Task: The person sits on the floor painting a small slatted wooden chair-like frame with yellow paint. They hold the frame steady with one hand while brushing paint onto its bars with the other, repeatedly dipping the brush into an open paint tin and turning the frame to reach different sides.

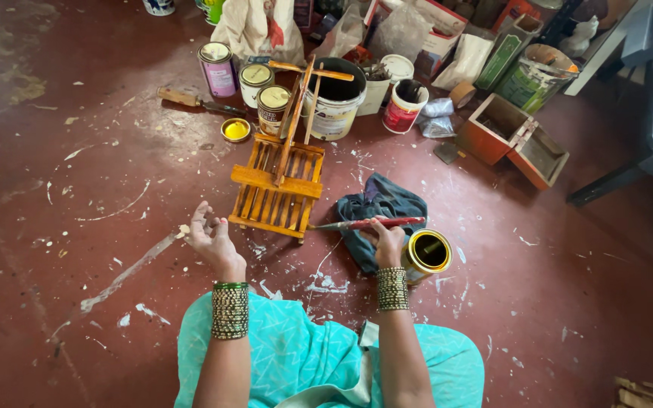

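We see a red-handled paintbrush (368, 224) held level in the right hand (387, 240), whose fingers are clamped around the handle's right half, so that the bristle end points left toward a small orange-yellow slatted wooden frame (277, 185) standing on the dark red floor (77, 189). The brush tip sits just beside the frame's lower right corner; whether it touches we cannot tell. Just right of that hand stands an open tin of yellow paint (426, 253), and under the brush lies a crumpled dark blue cloth (379, 204). The left hand (209, 236) is near the frame's lower left corner, palm up, fingers loosely curled and apart, holding nothing. Both wrists wear stacks of green and gold bangles. Beyond the frame we find a row of round tins: one with a purple label (218, 69), two with cream and brown labels (255, 81), a round yellow lid (235, 130) in front of them, a large white bucket (336, 98) with a dark inside, and a small white tub with a red label (403, 106). Farther right sit a tall green carton (509, 49), a green-labelled can (534, 75) and an open orange wooden box (512, 136).
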Tool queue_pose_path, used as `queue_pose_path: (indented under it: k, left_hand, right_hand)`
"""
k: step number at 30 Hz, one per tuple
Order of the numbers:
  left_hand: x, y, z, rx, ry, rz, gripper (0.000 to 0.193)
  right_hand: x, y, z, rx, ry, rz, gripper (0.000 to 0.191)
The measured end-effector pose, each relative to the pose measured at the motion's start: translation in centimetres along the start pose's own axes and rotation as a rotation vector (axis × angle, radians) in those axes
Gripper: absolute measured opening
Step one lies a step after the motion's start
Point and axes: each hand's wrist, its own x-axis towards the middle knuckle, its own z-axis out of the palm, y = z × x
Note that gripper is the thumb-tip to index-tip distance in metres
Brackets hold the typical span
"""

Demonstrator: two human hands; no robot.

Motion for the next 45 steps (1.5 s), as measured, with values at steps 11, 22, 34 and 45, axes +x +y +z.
queue_pose_path:
  k: [11, 22, 34, 45]
  left_hand:
    - [-1.1, 0.1, 0.9, 0.006, 0.013, -0.002, 0.054]
    - [-1.8, 0.1, 1.9, -0.034, 0.015, 0.008, 0.053]
    - [-2.3, -0.1, 2.2, -0.041, 0.037, -0.019, 0.051]
    - [-0.2, 1.2, 0.0, -0.16, 0.173, -0.071, 0.052]
  right_hand:
    - [-2.3, 1.6, 0.8, -0.293, 0.058, -0.189, 0.023]
    - [-14.5, -0.5, 2.7, -1.056, -0.603, -1.133, 0.027]
    - [-11.1, 6.1, 3.3, -1.502, -0.933, -1.29, 0.034]
    - [-12.4, 5.6, 4.4, -1.495, -0.955, -1.246, 0.033]
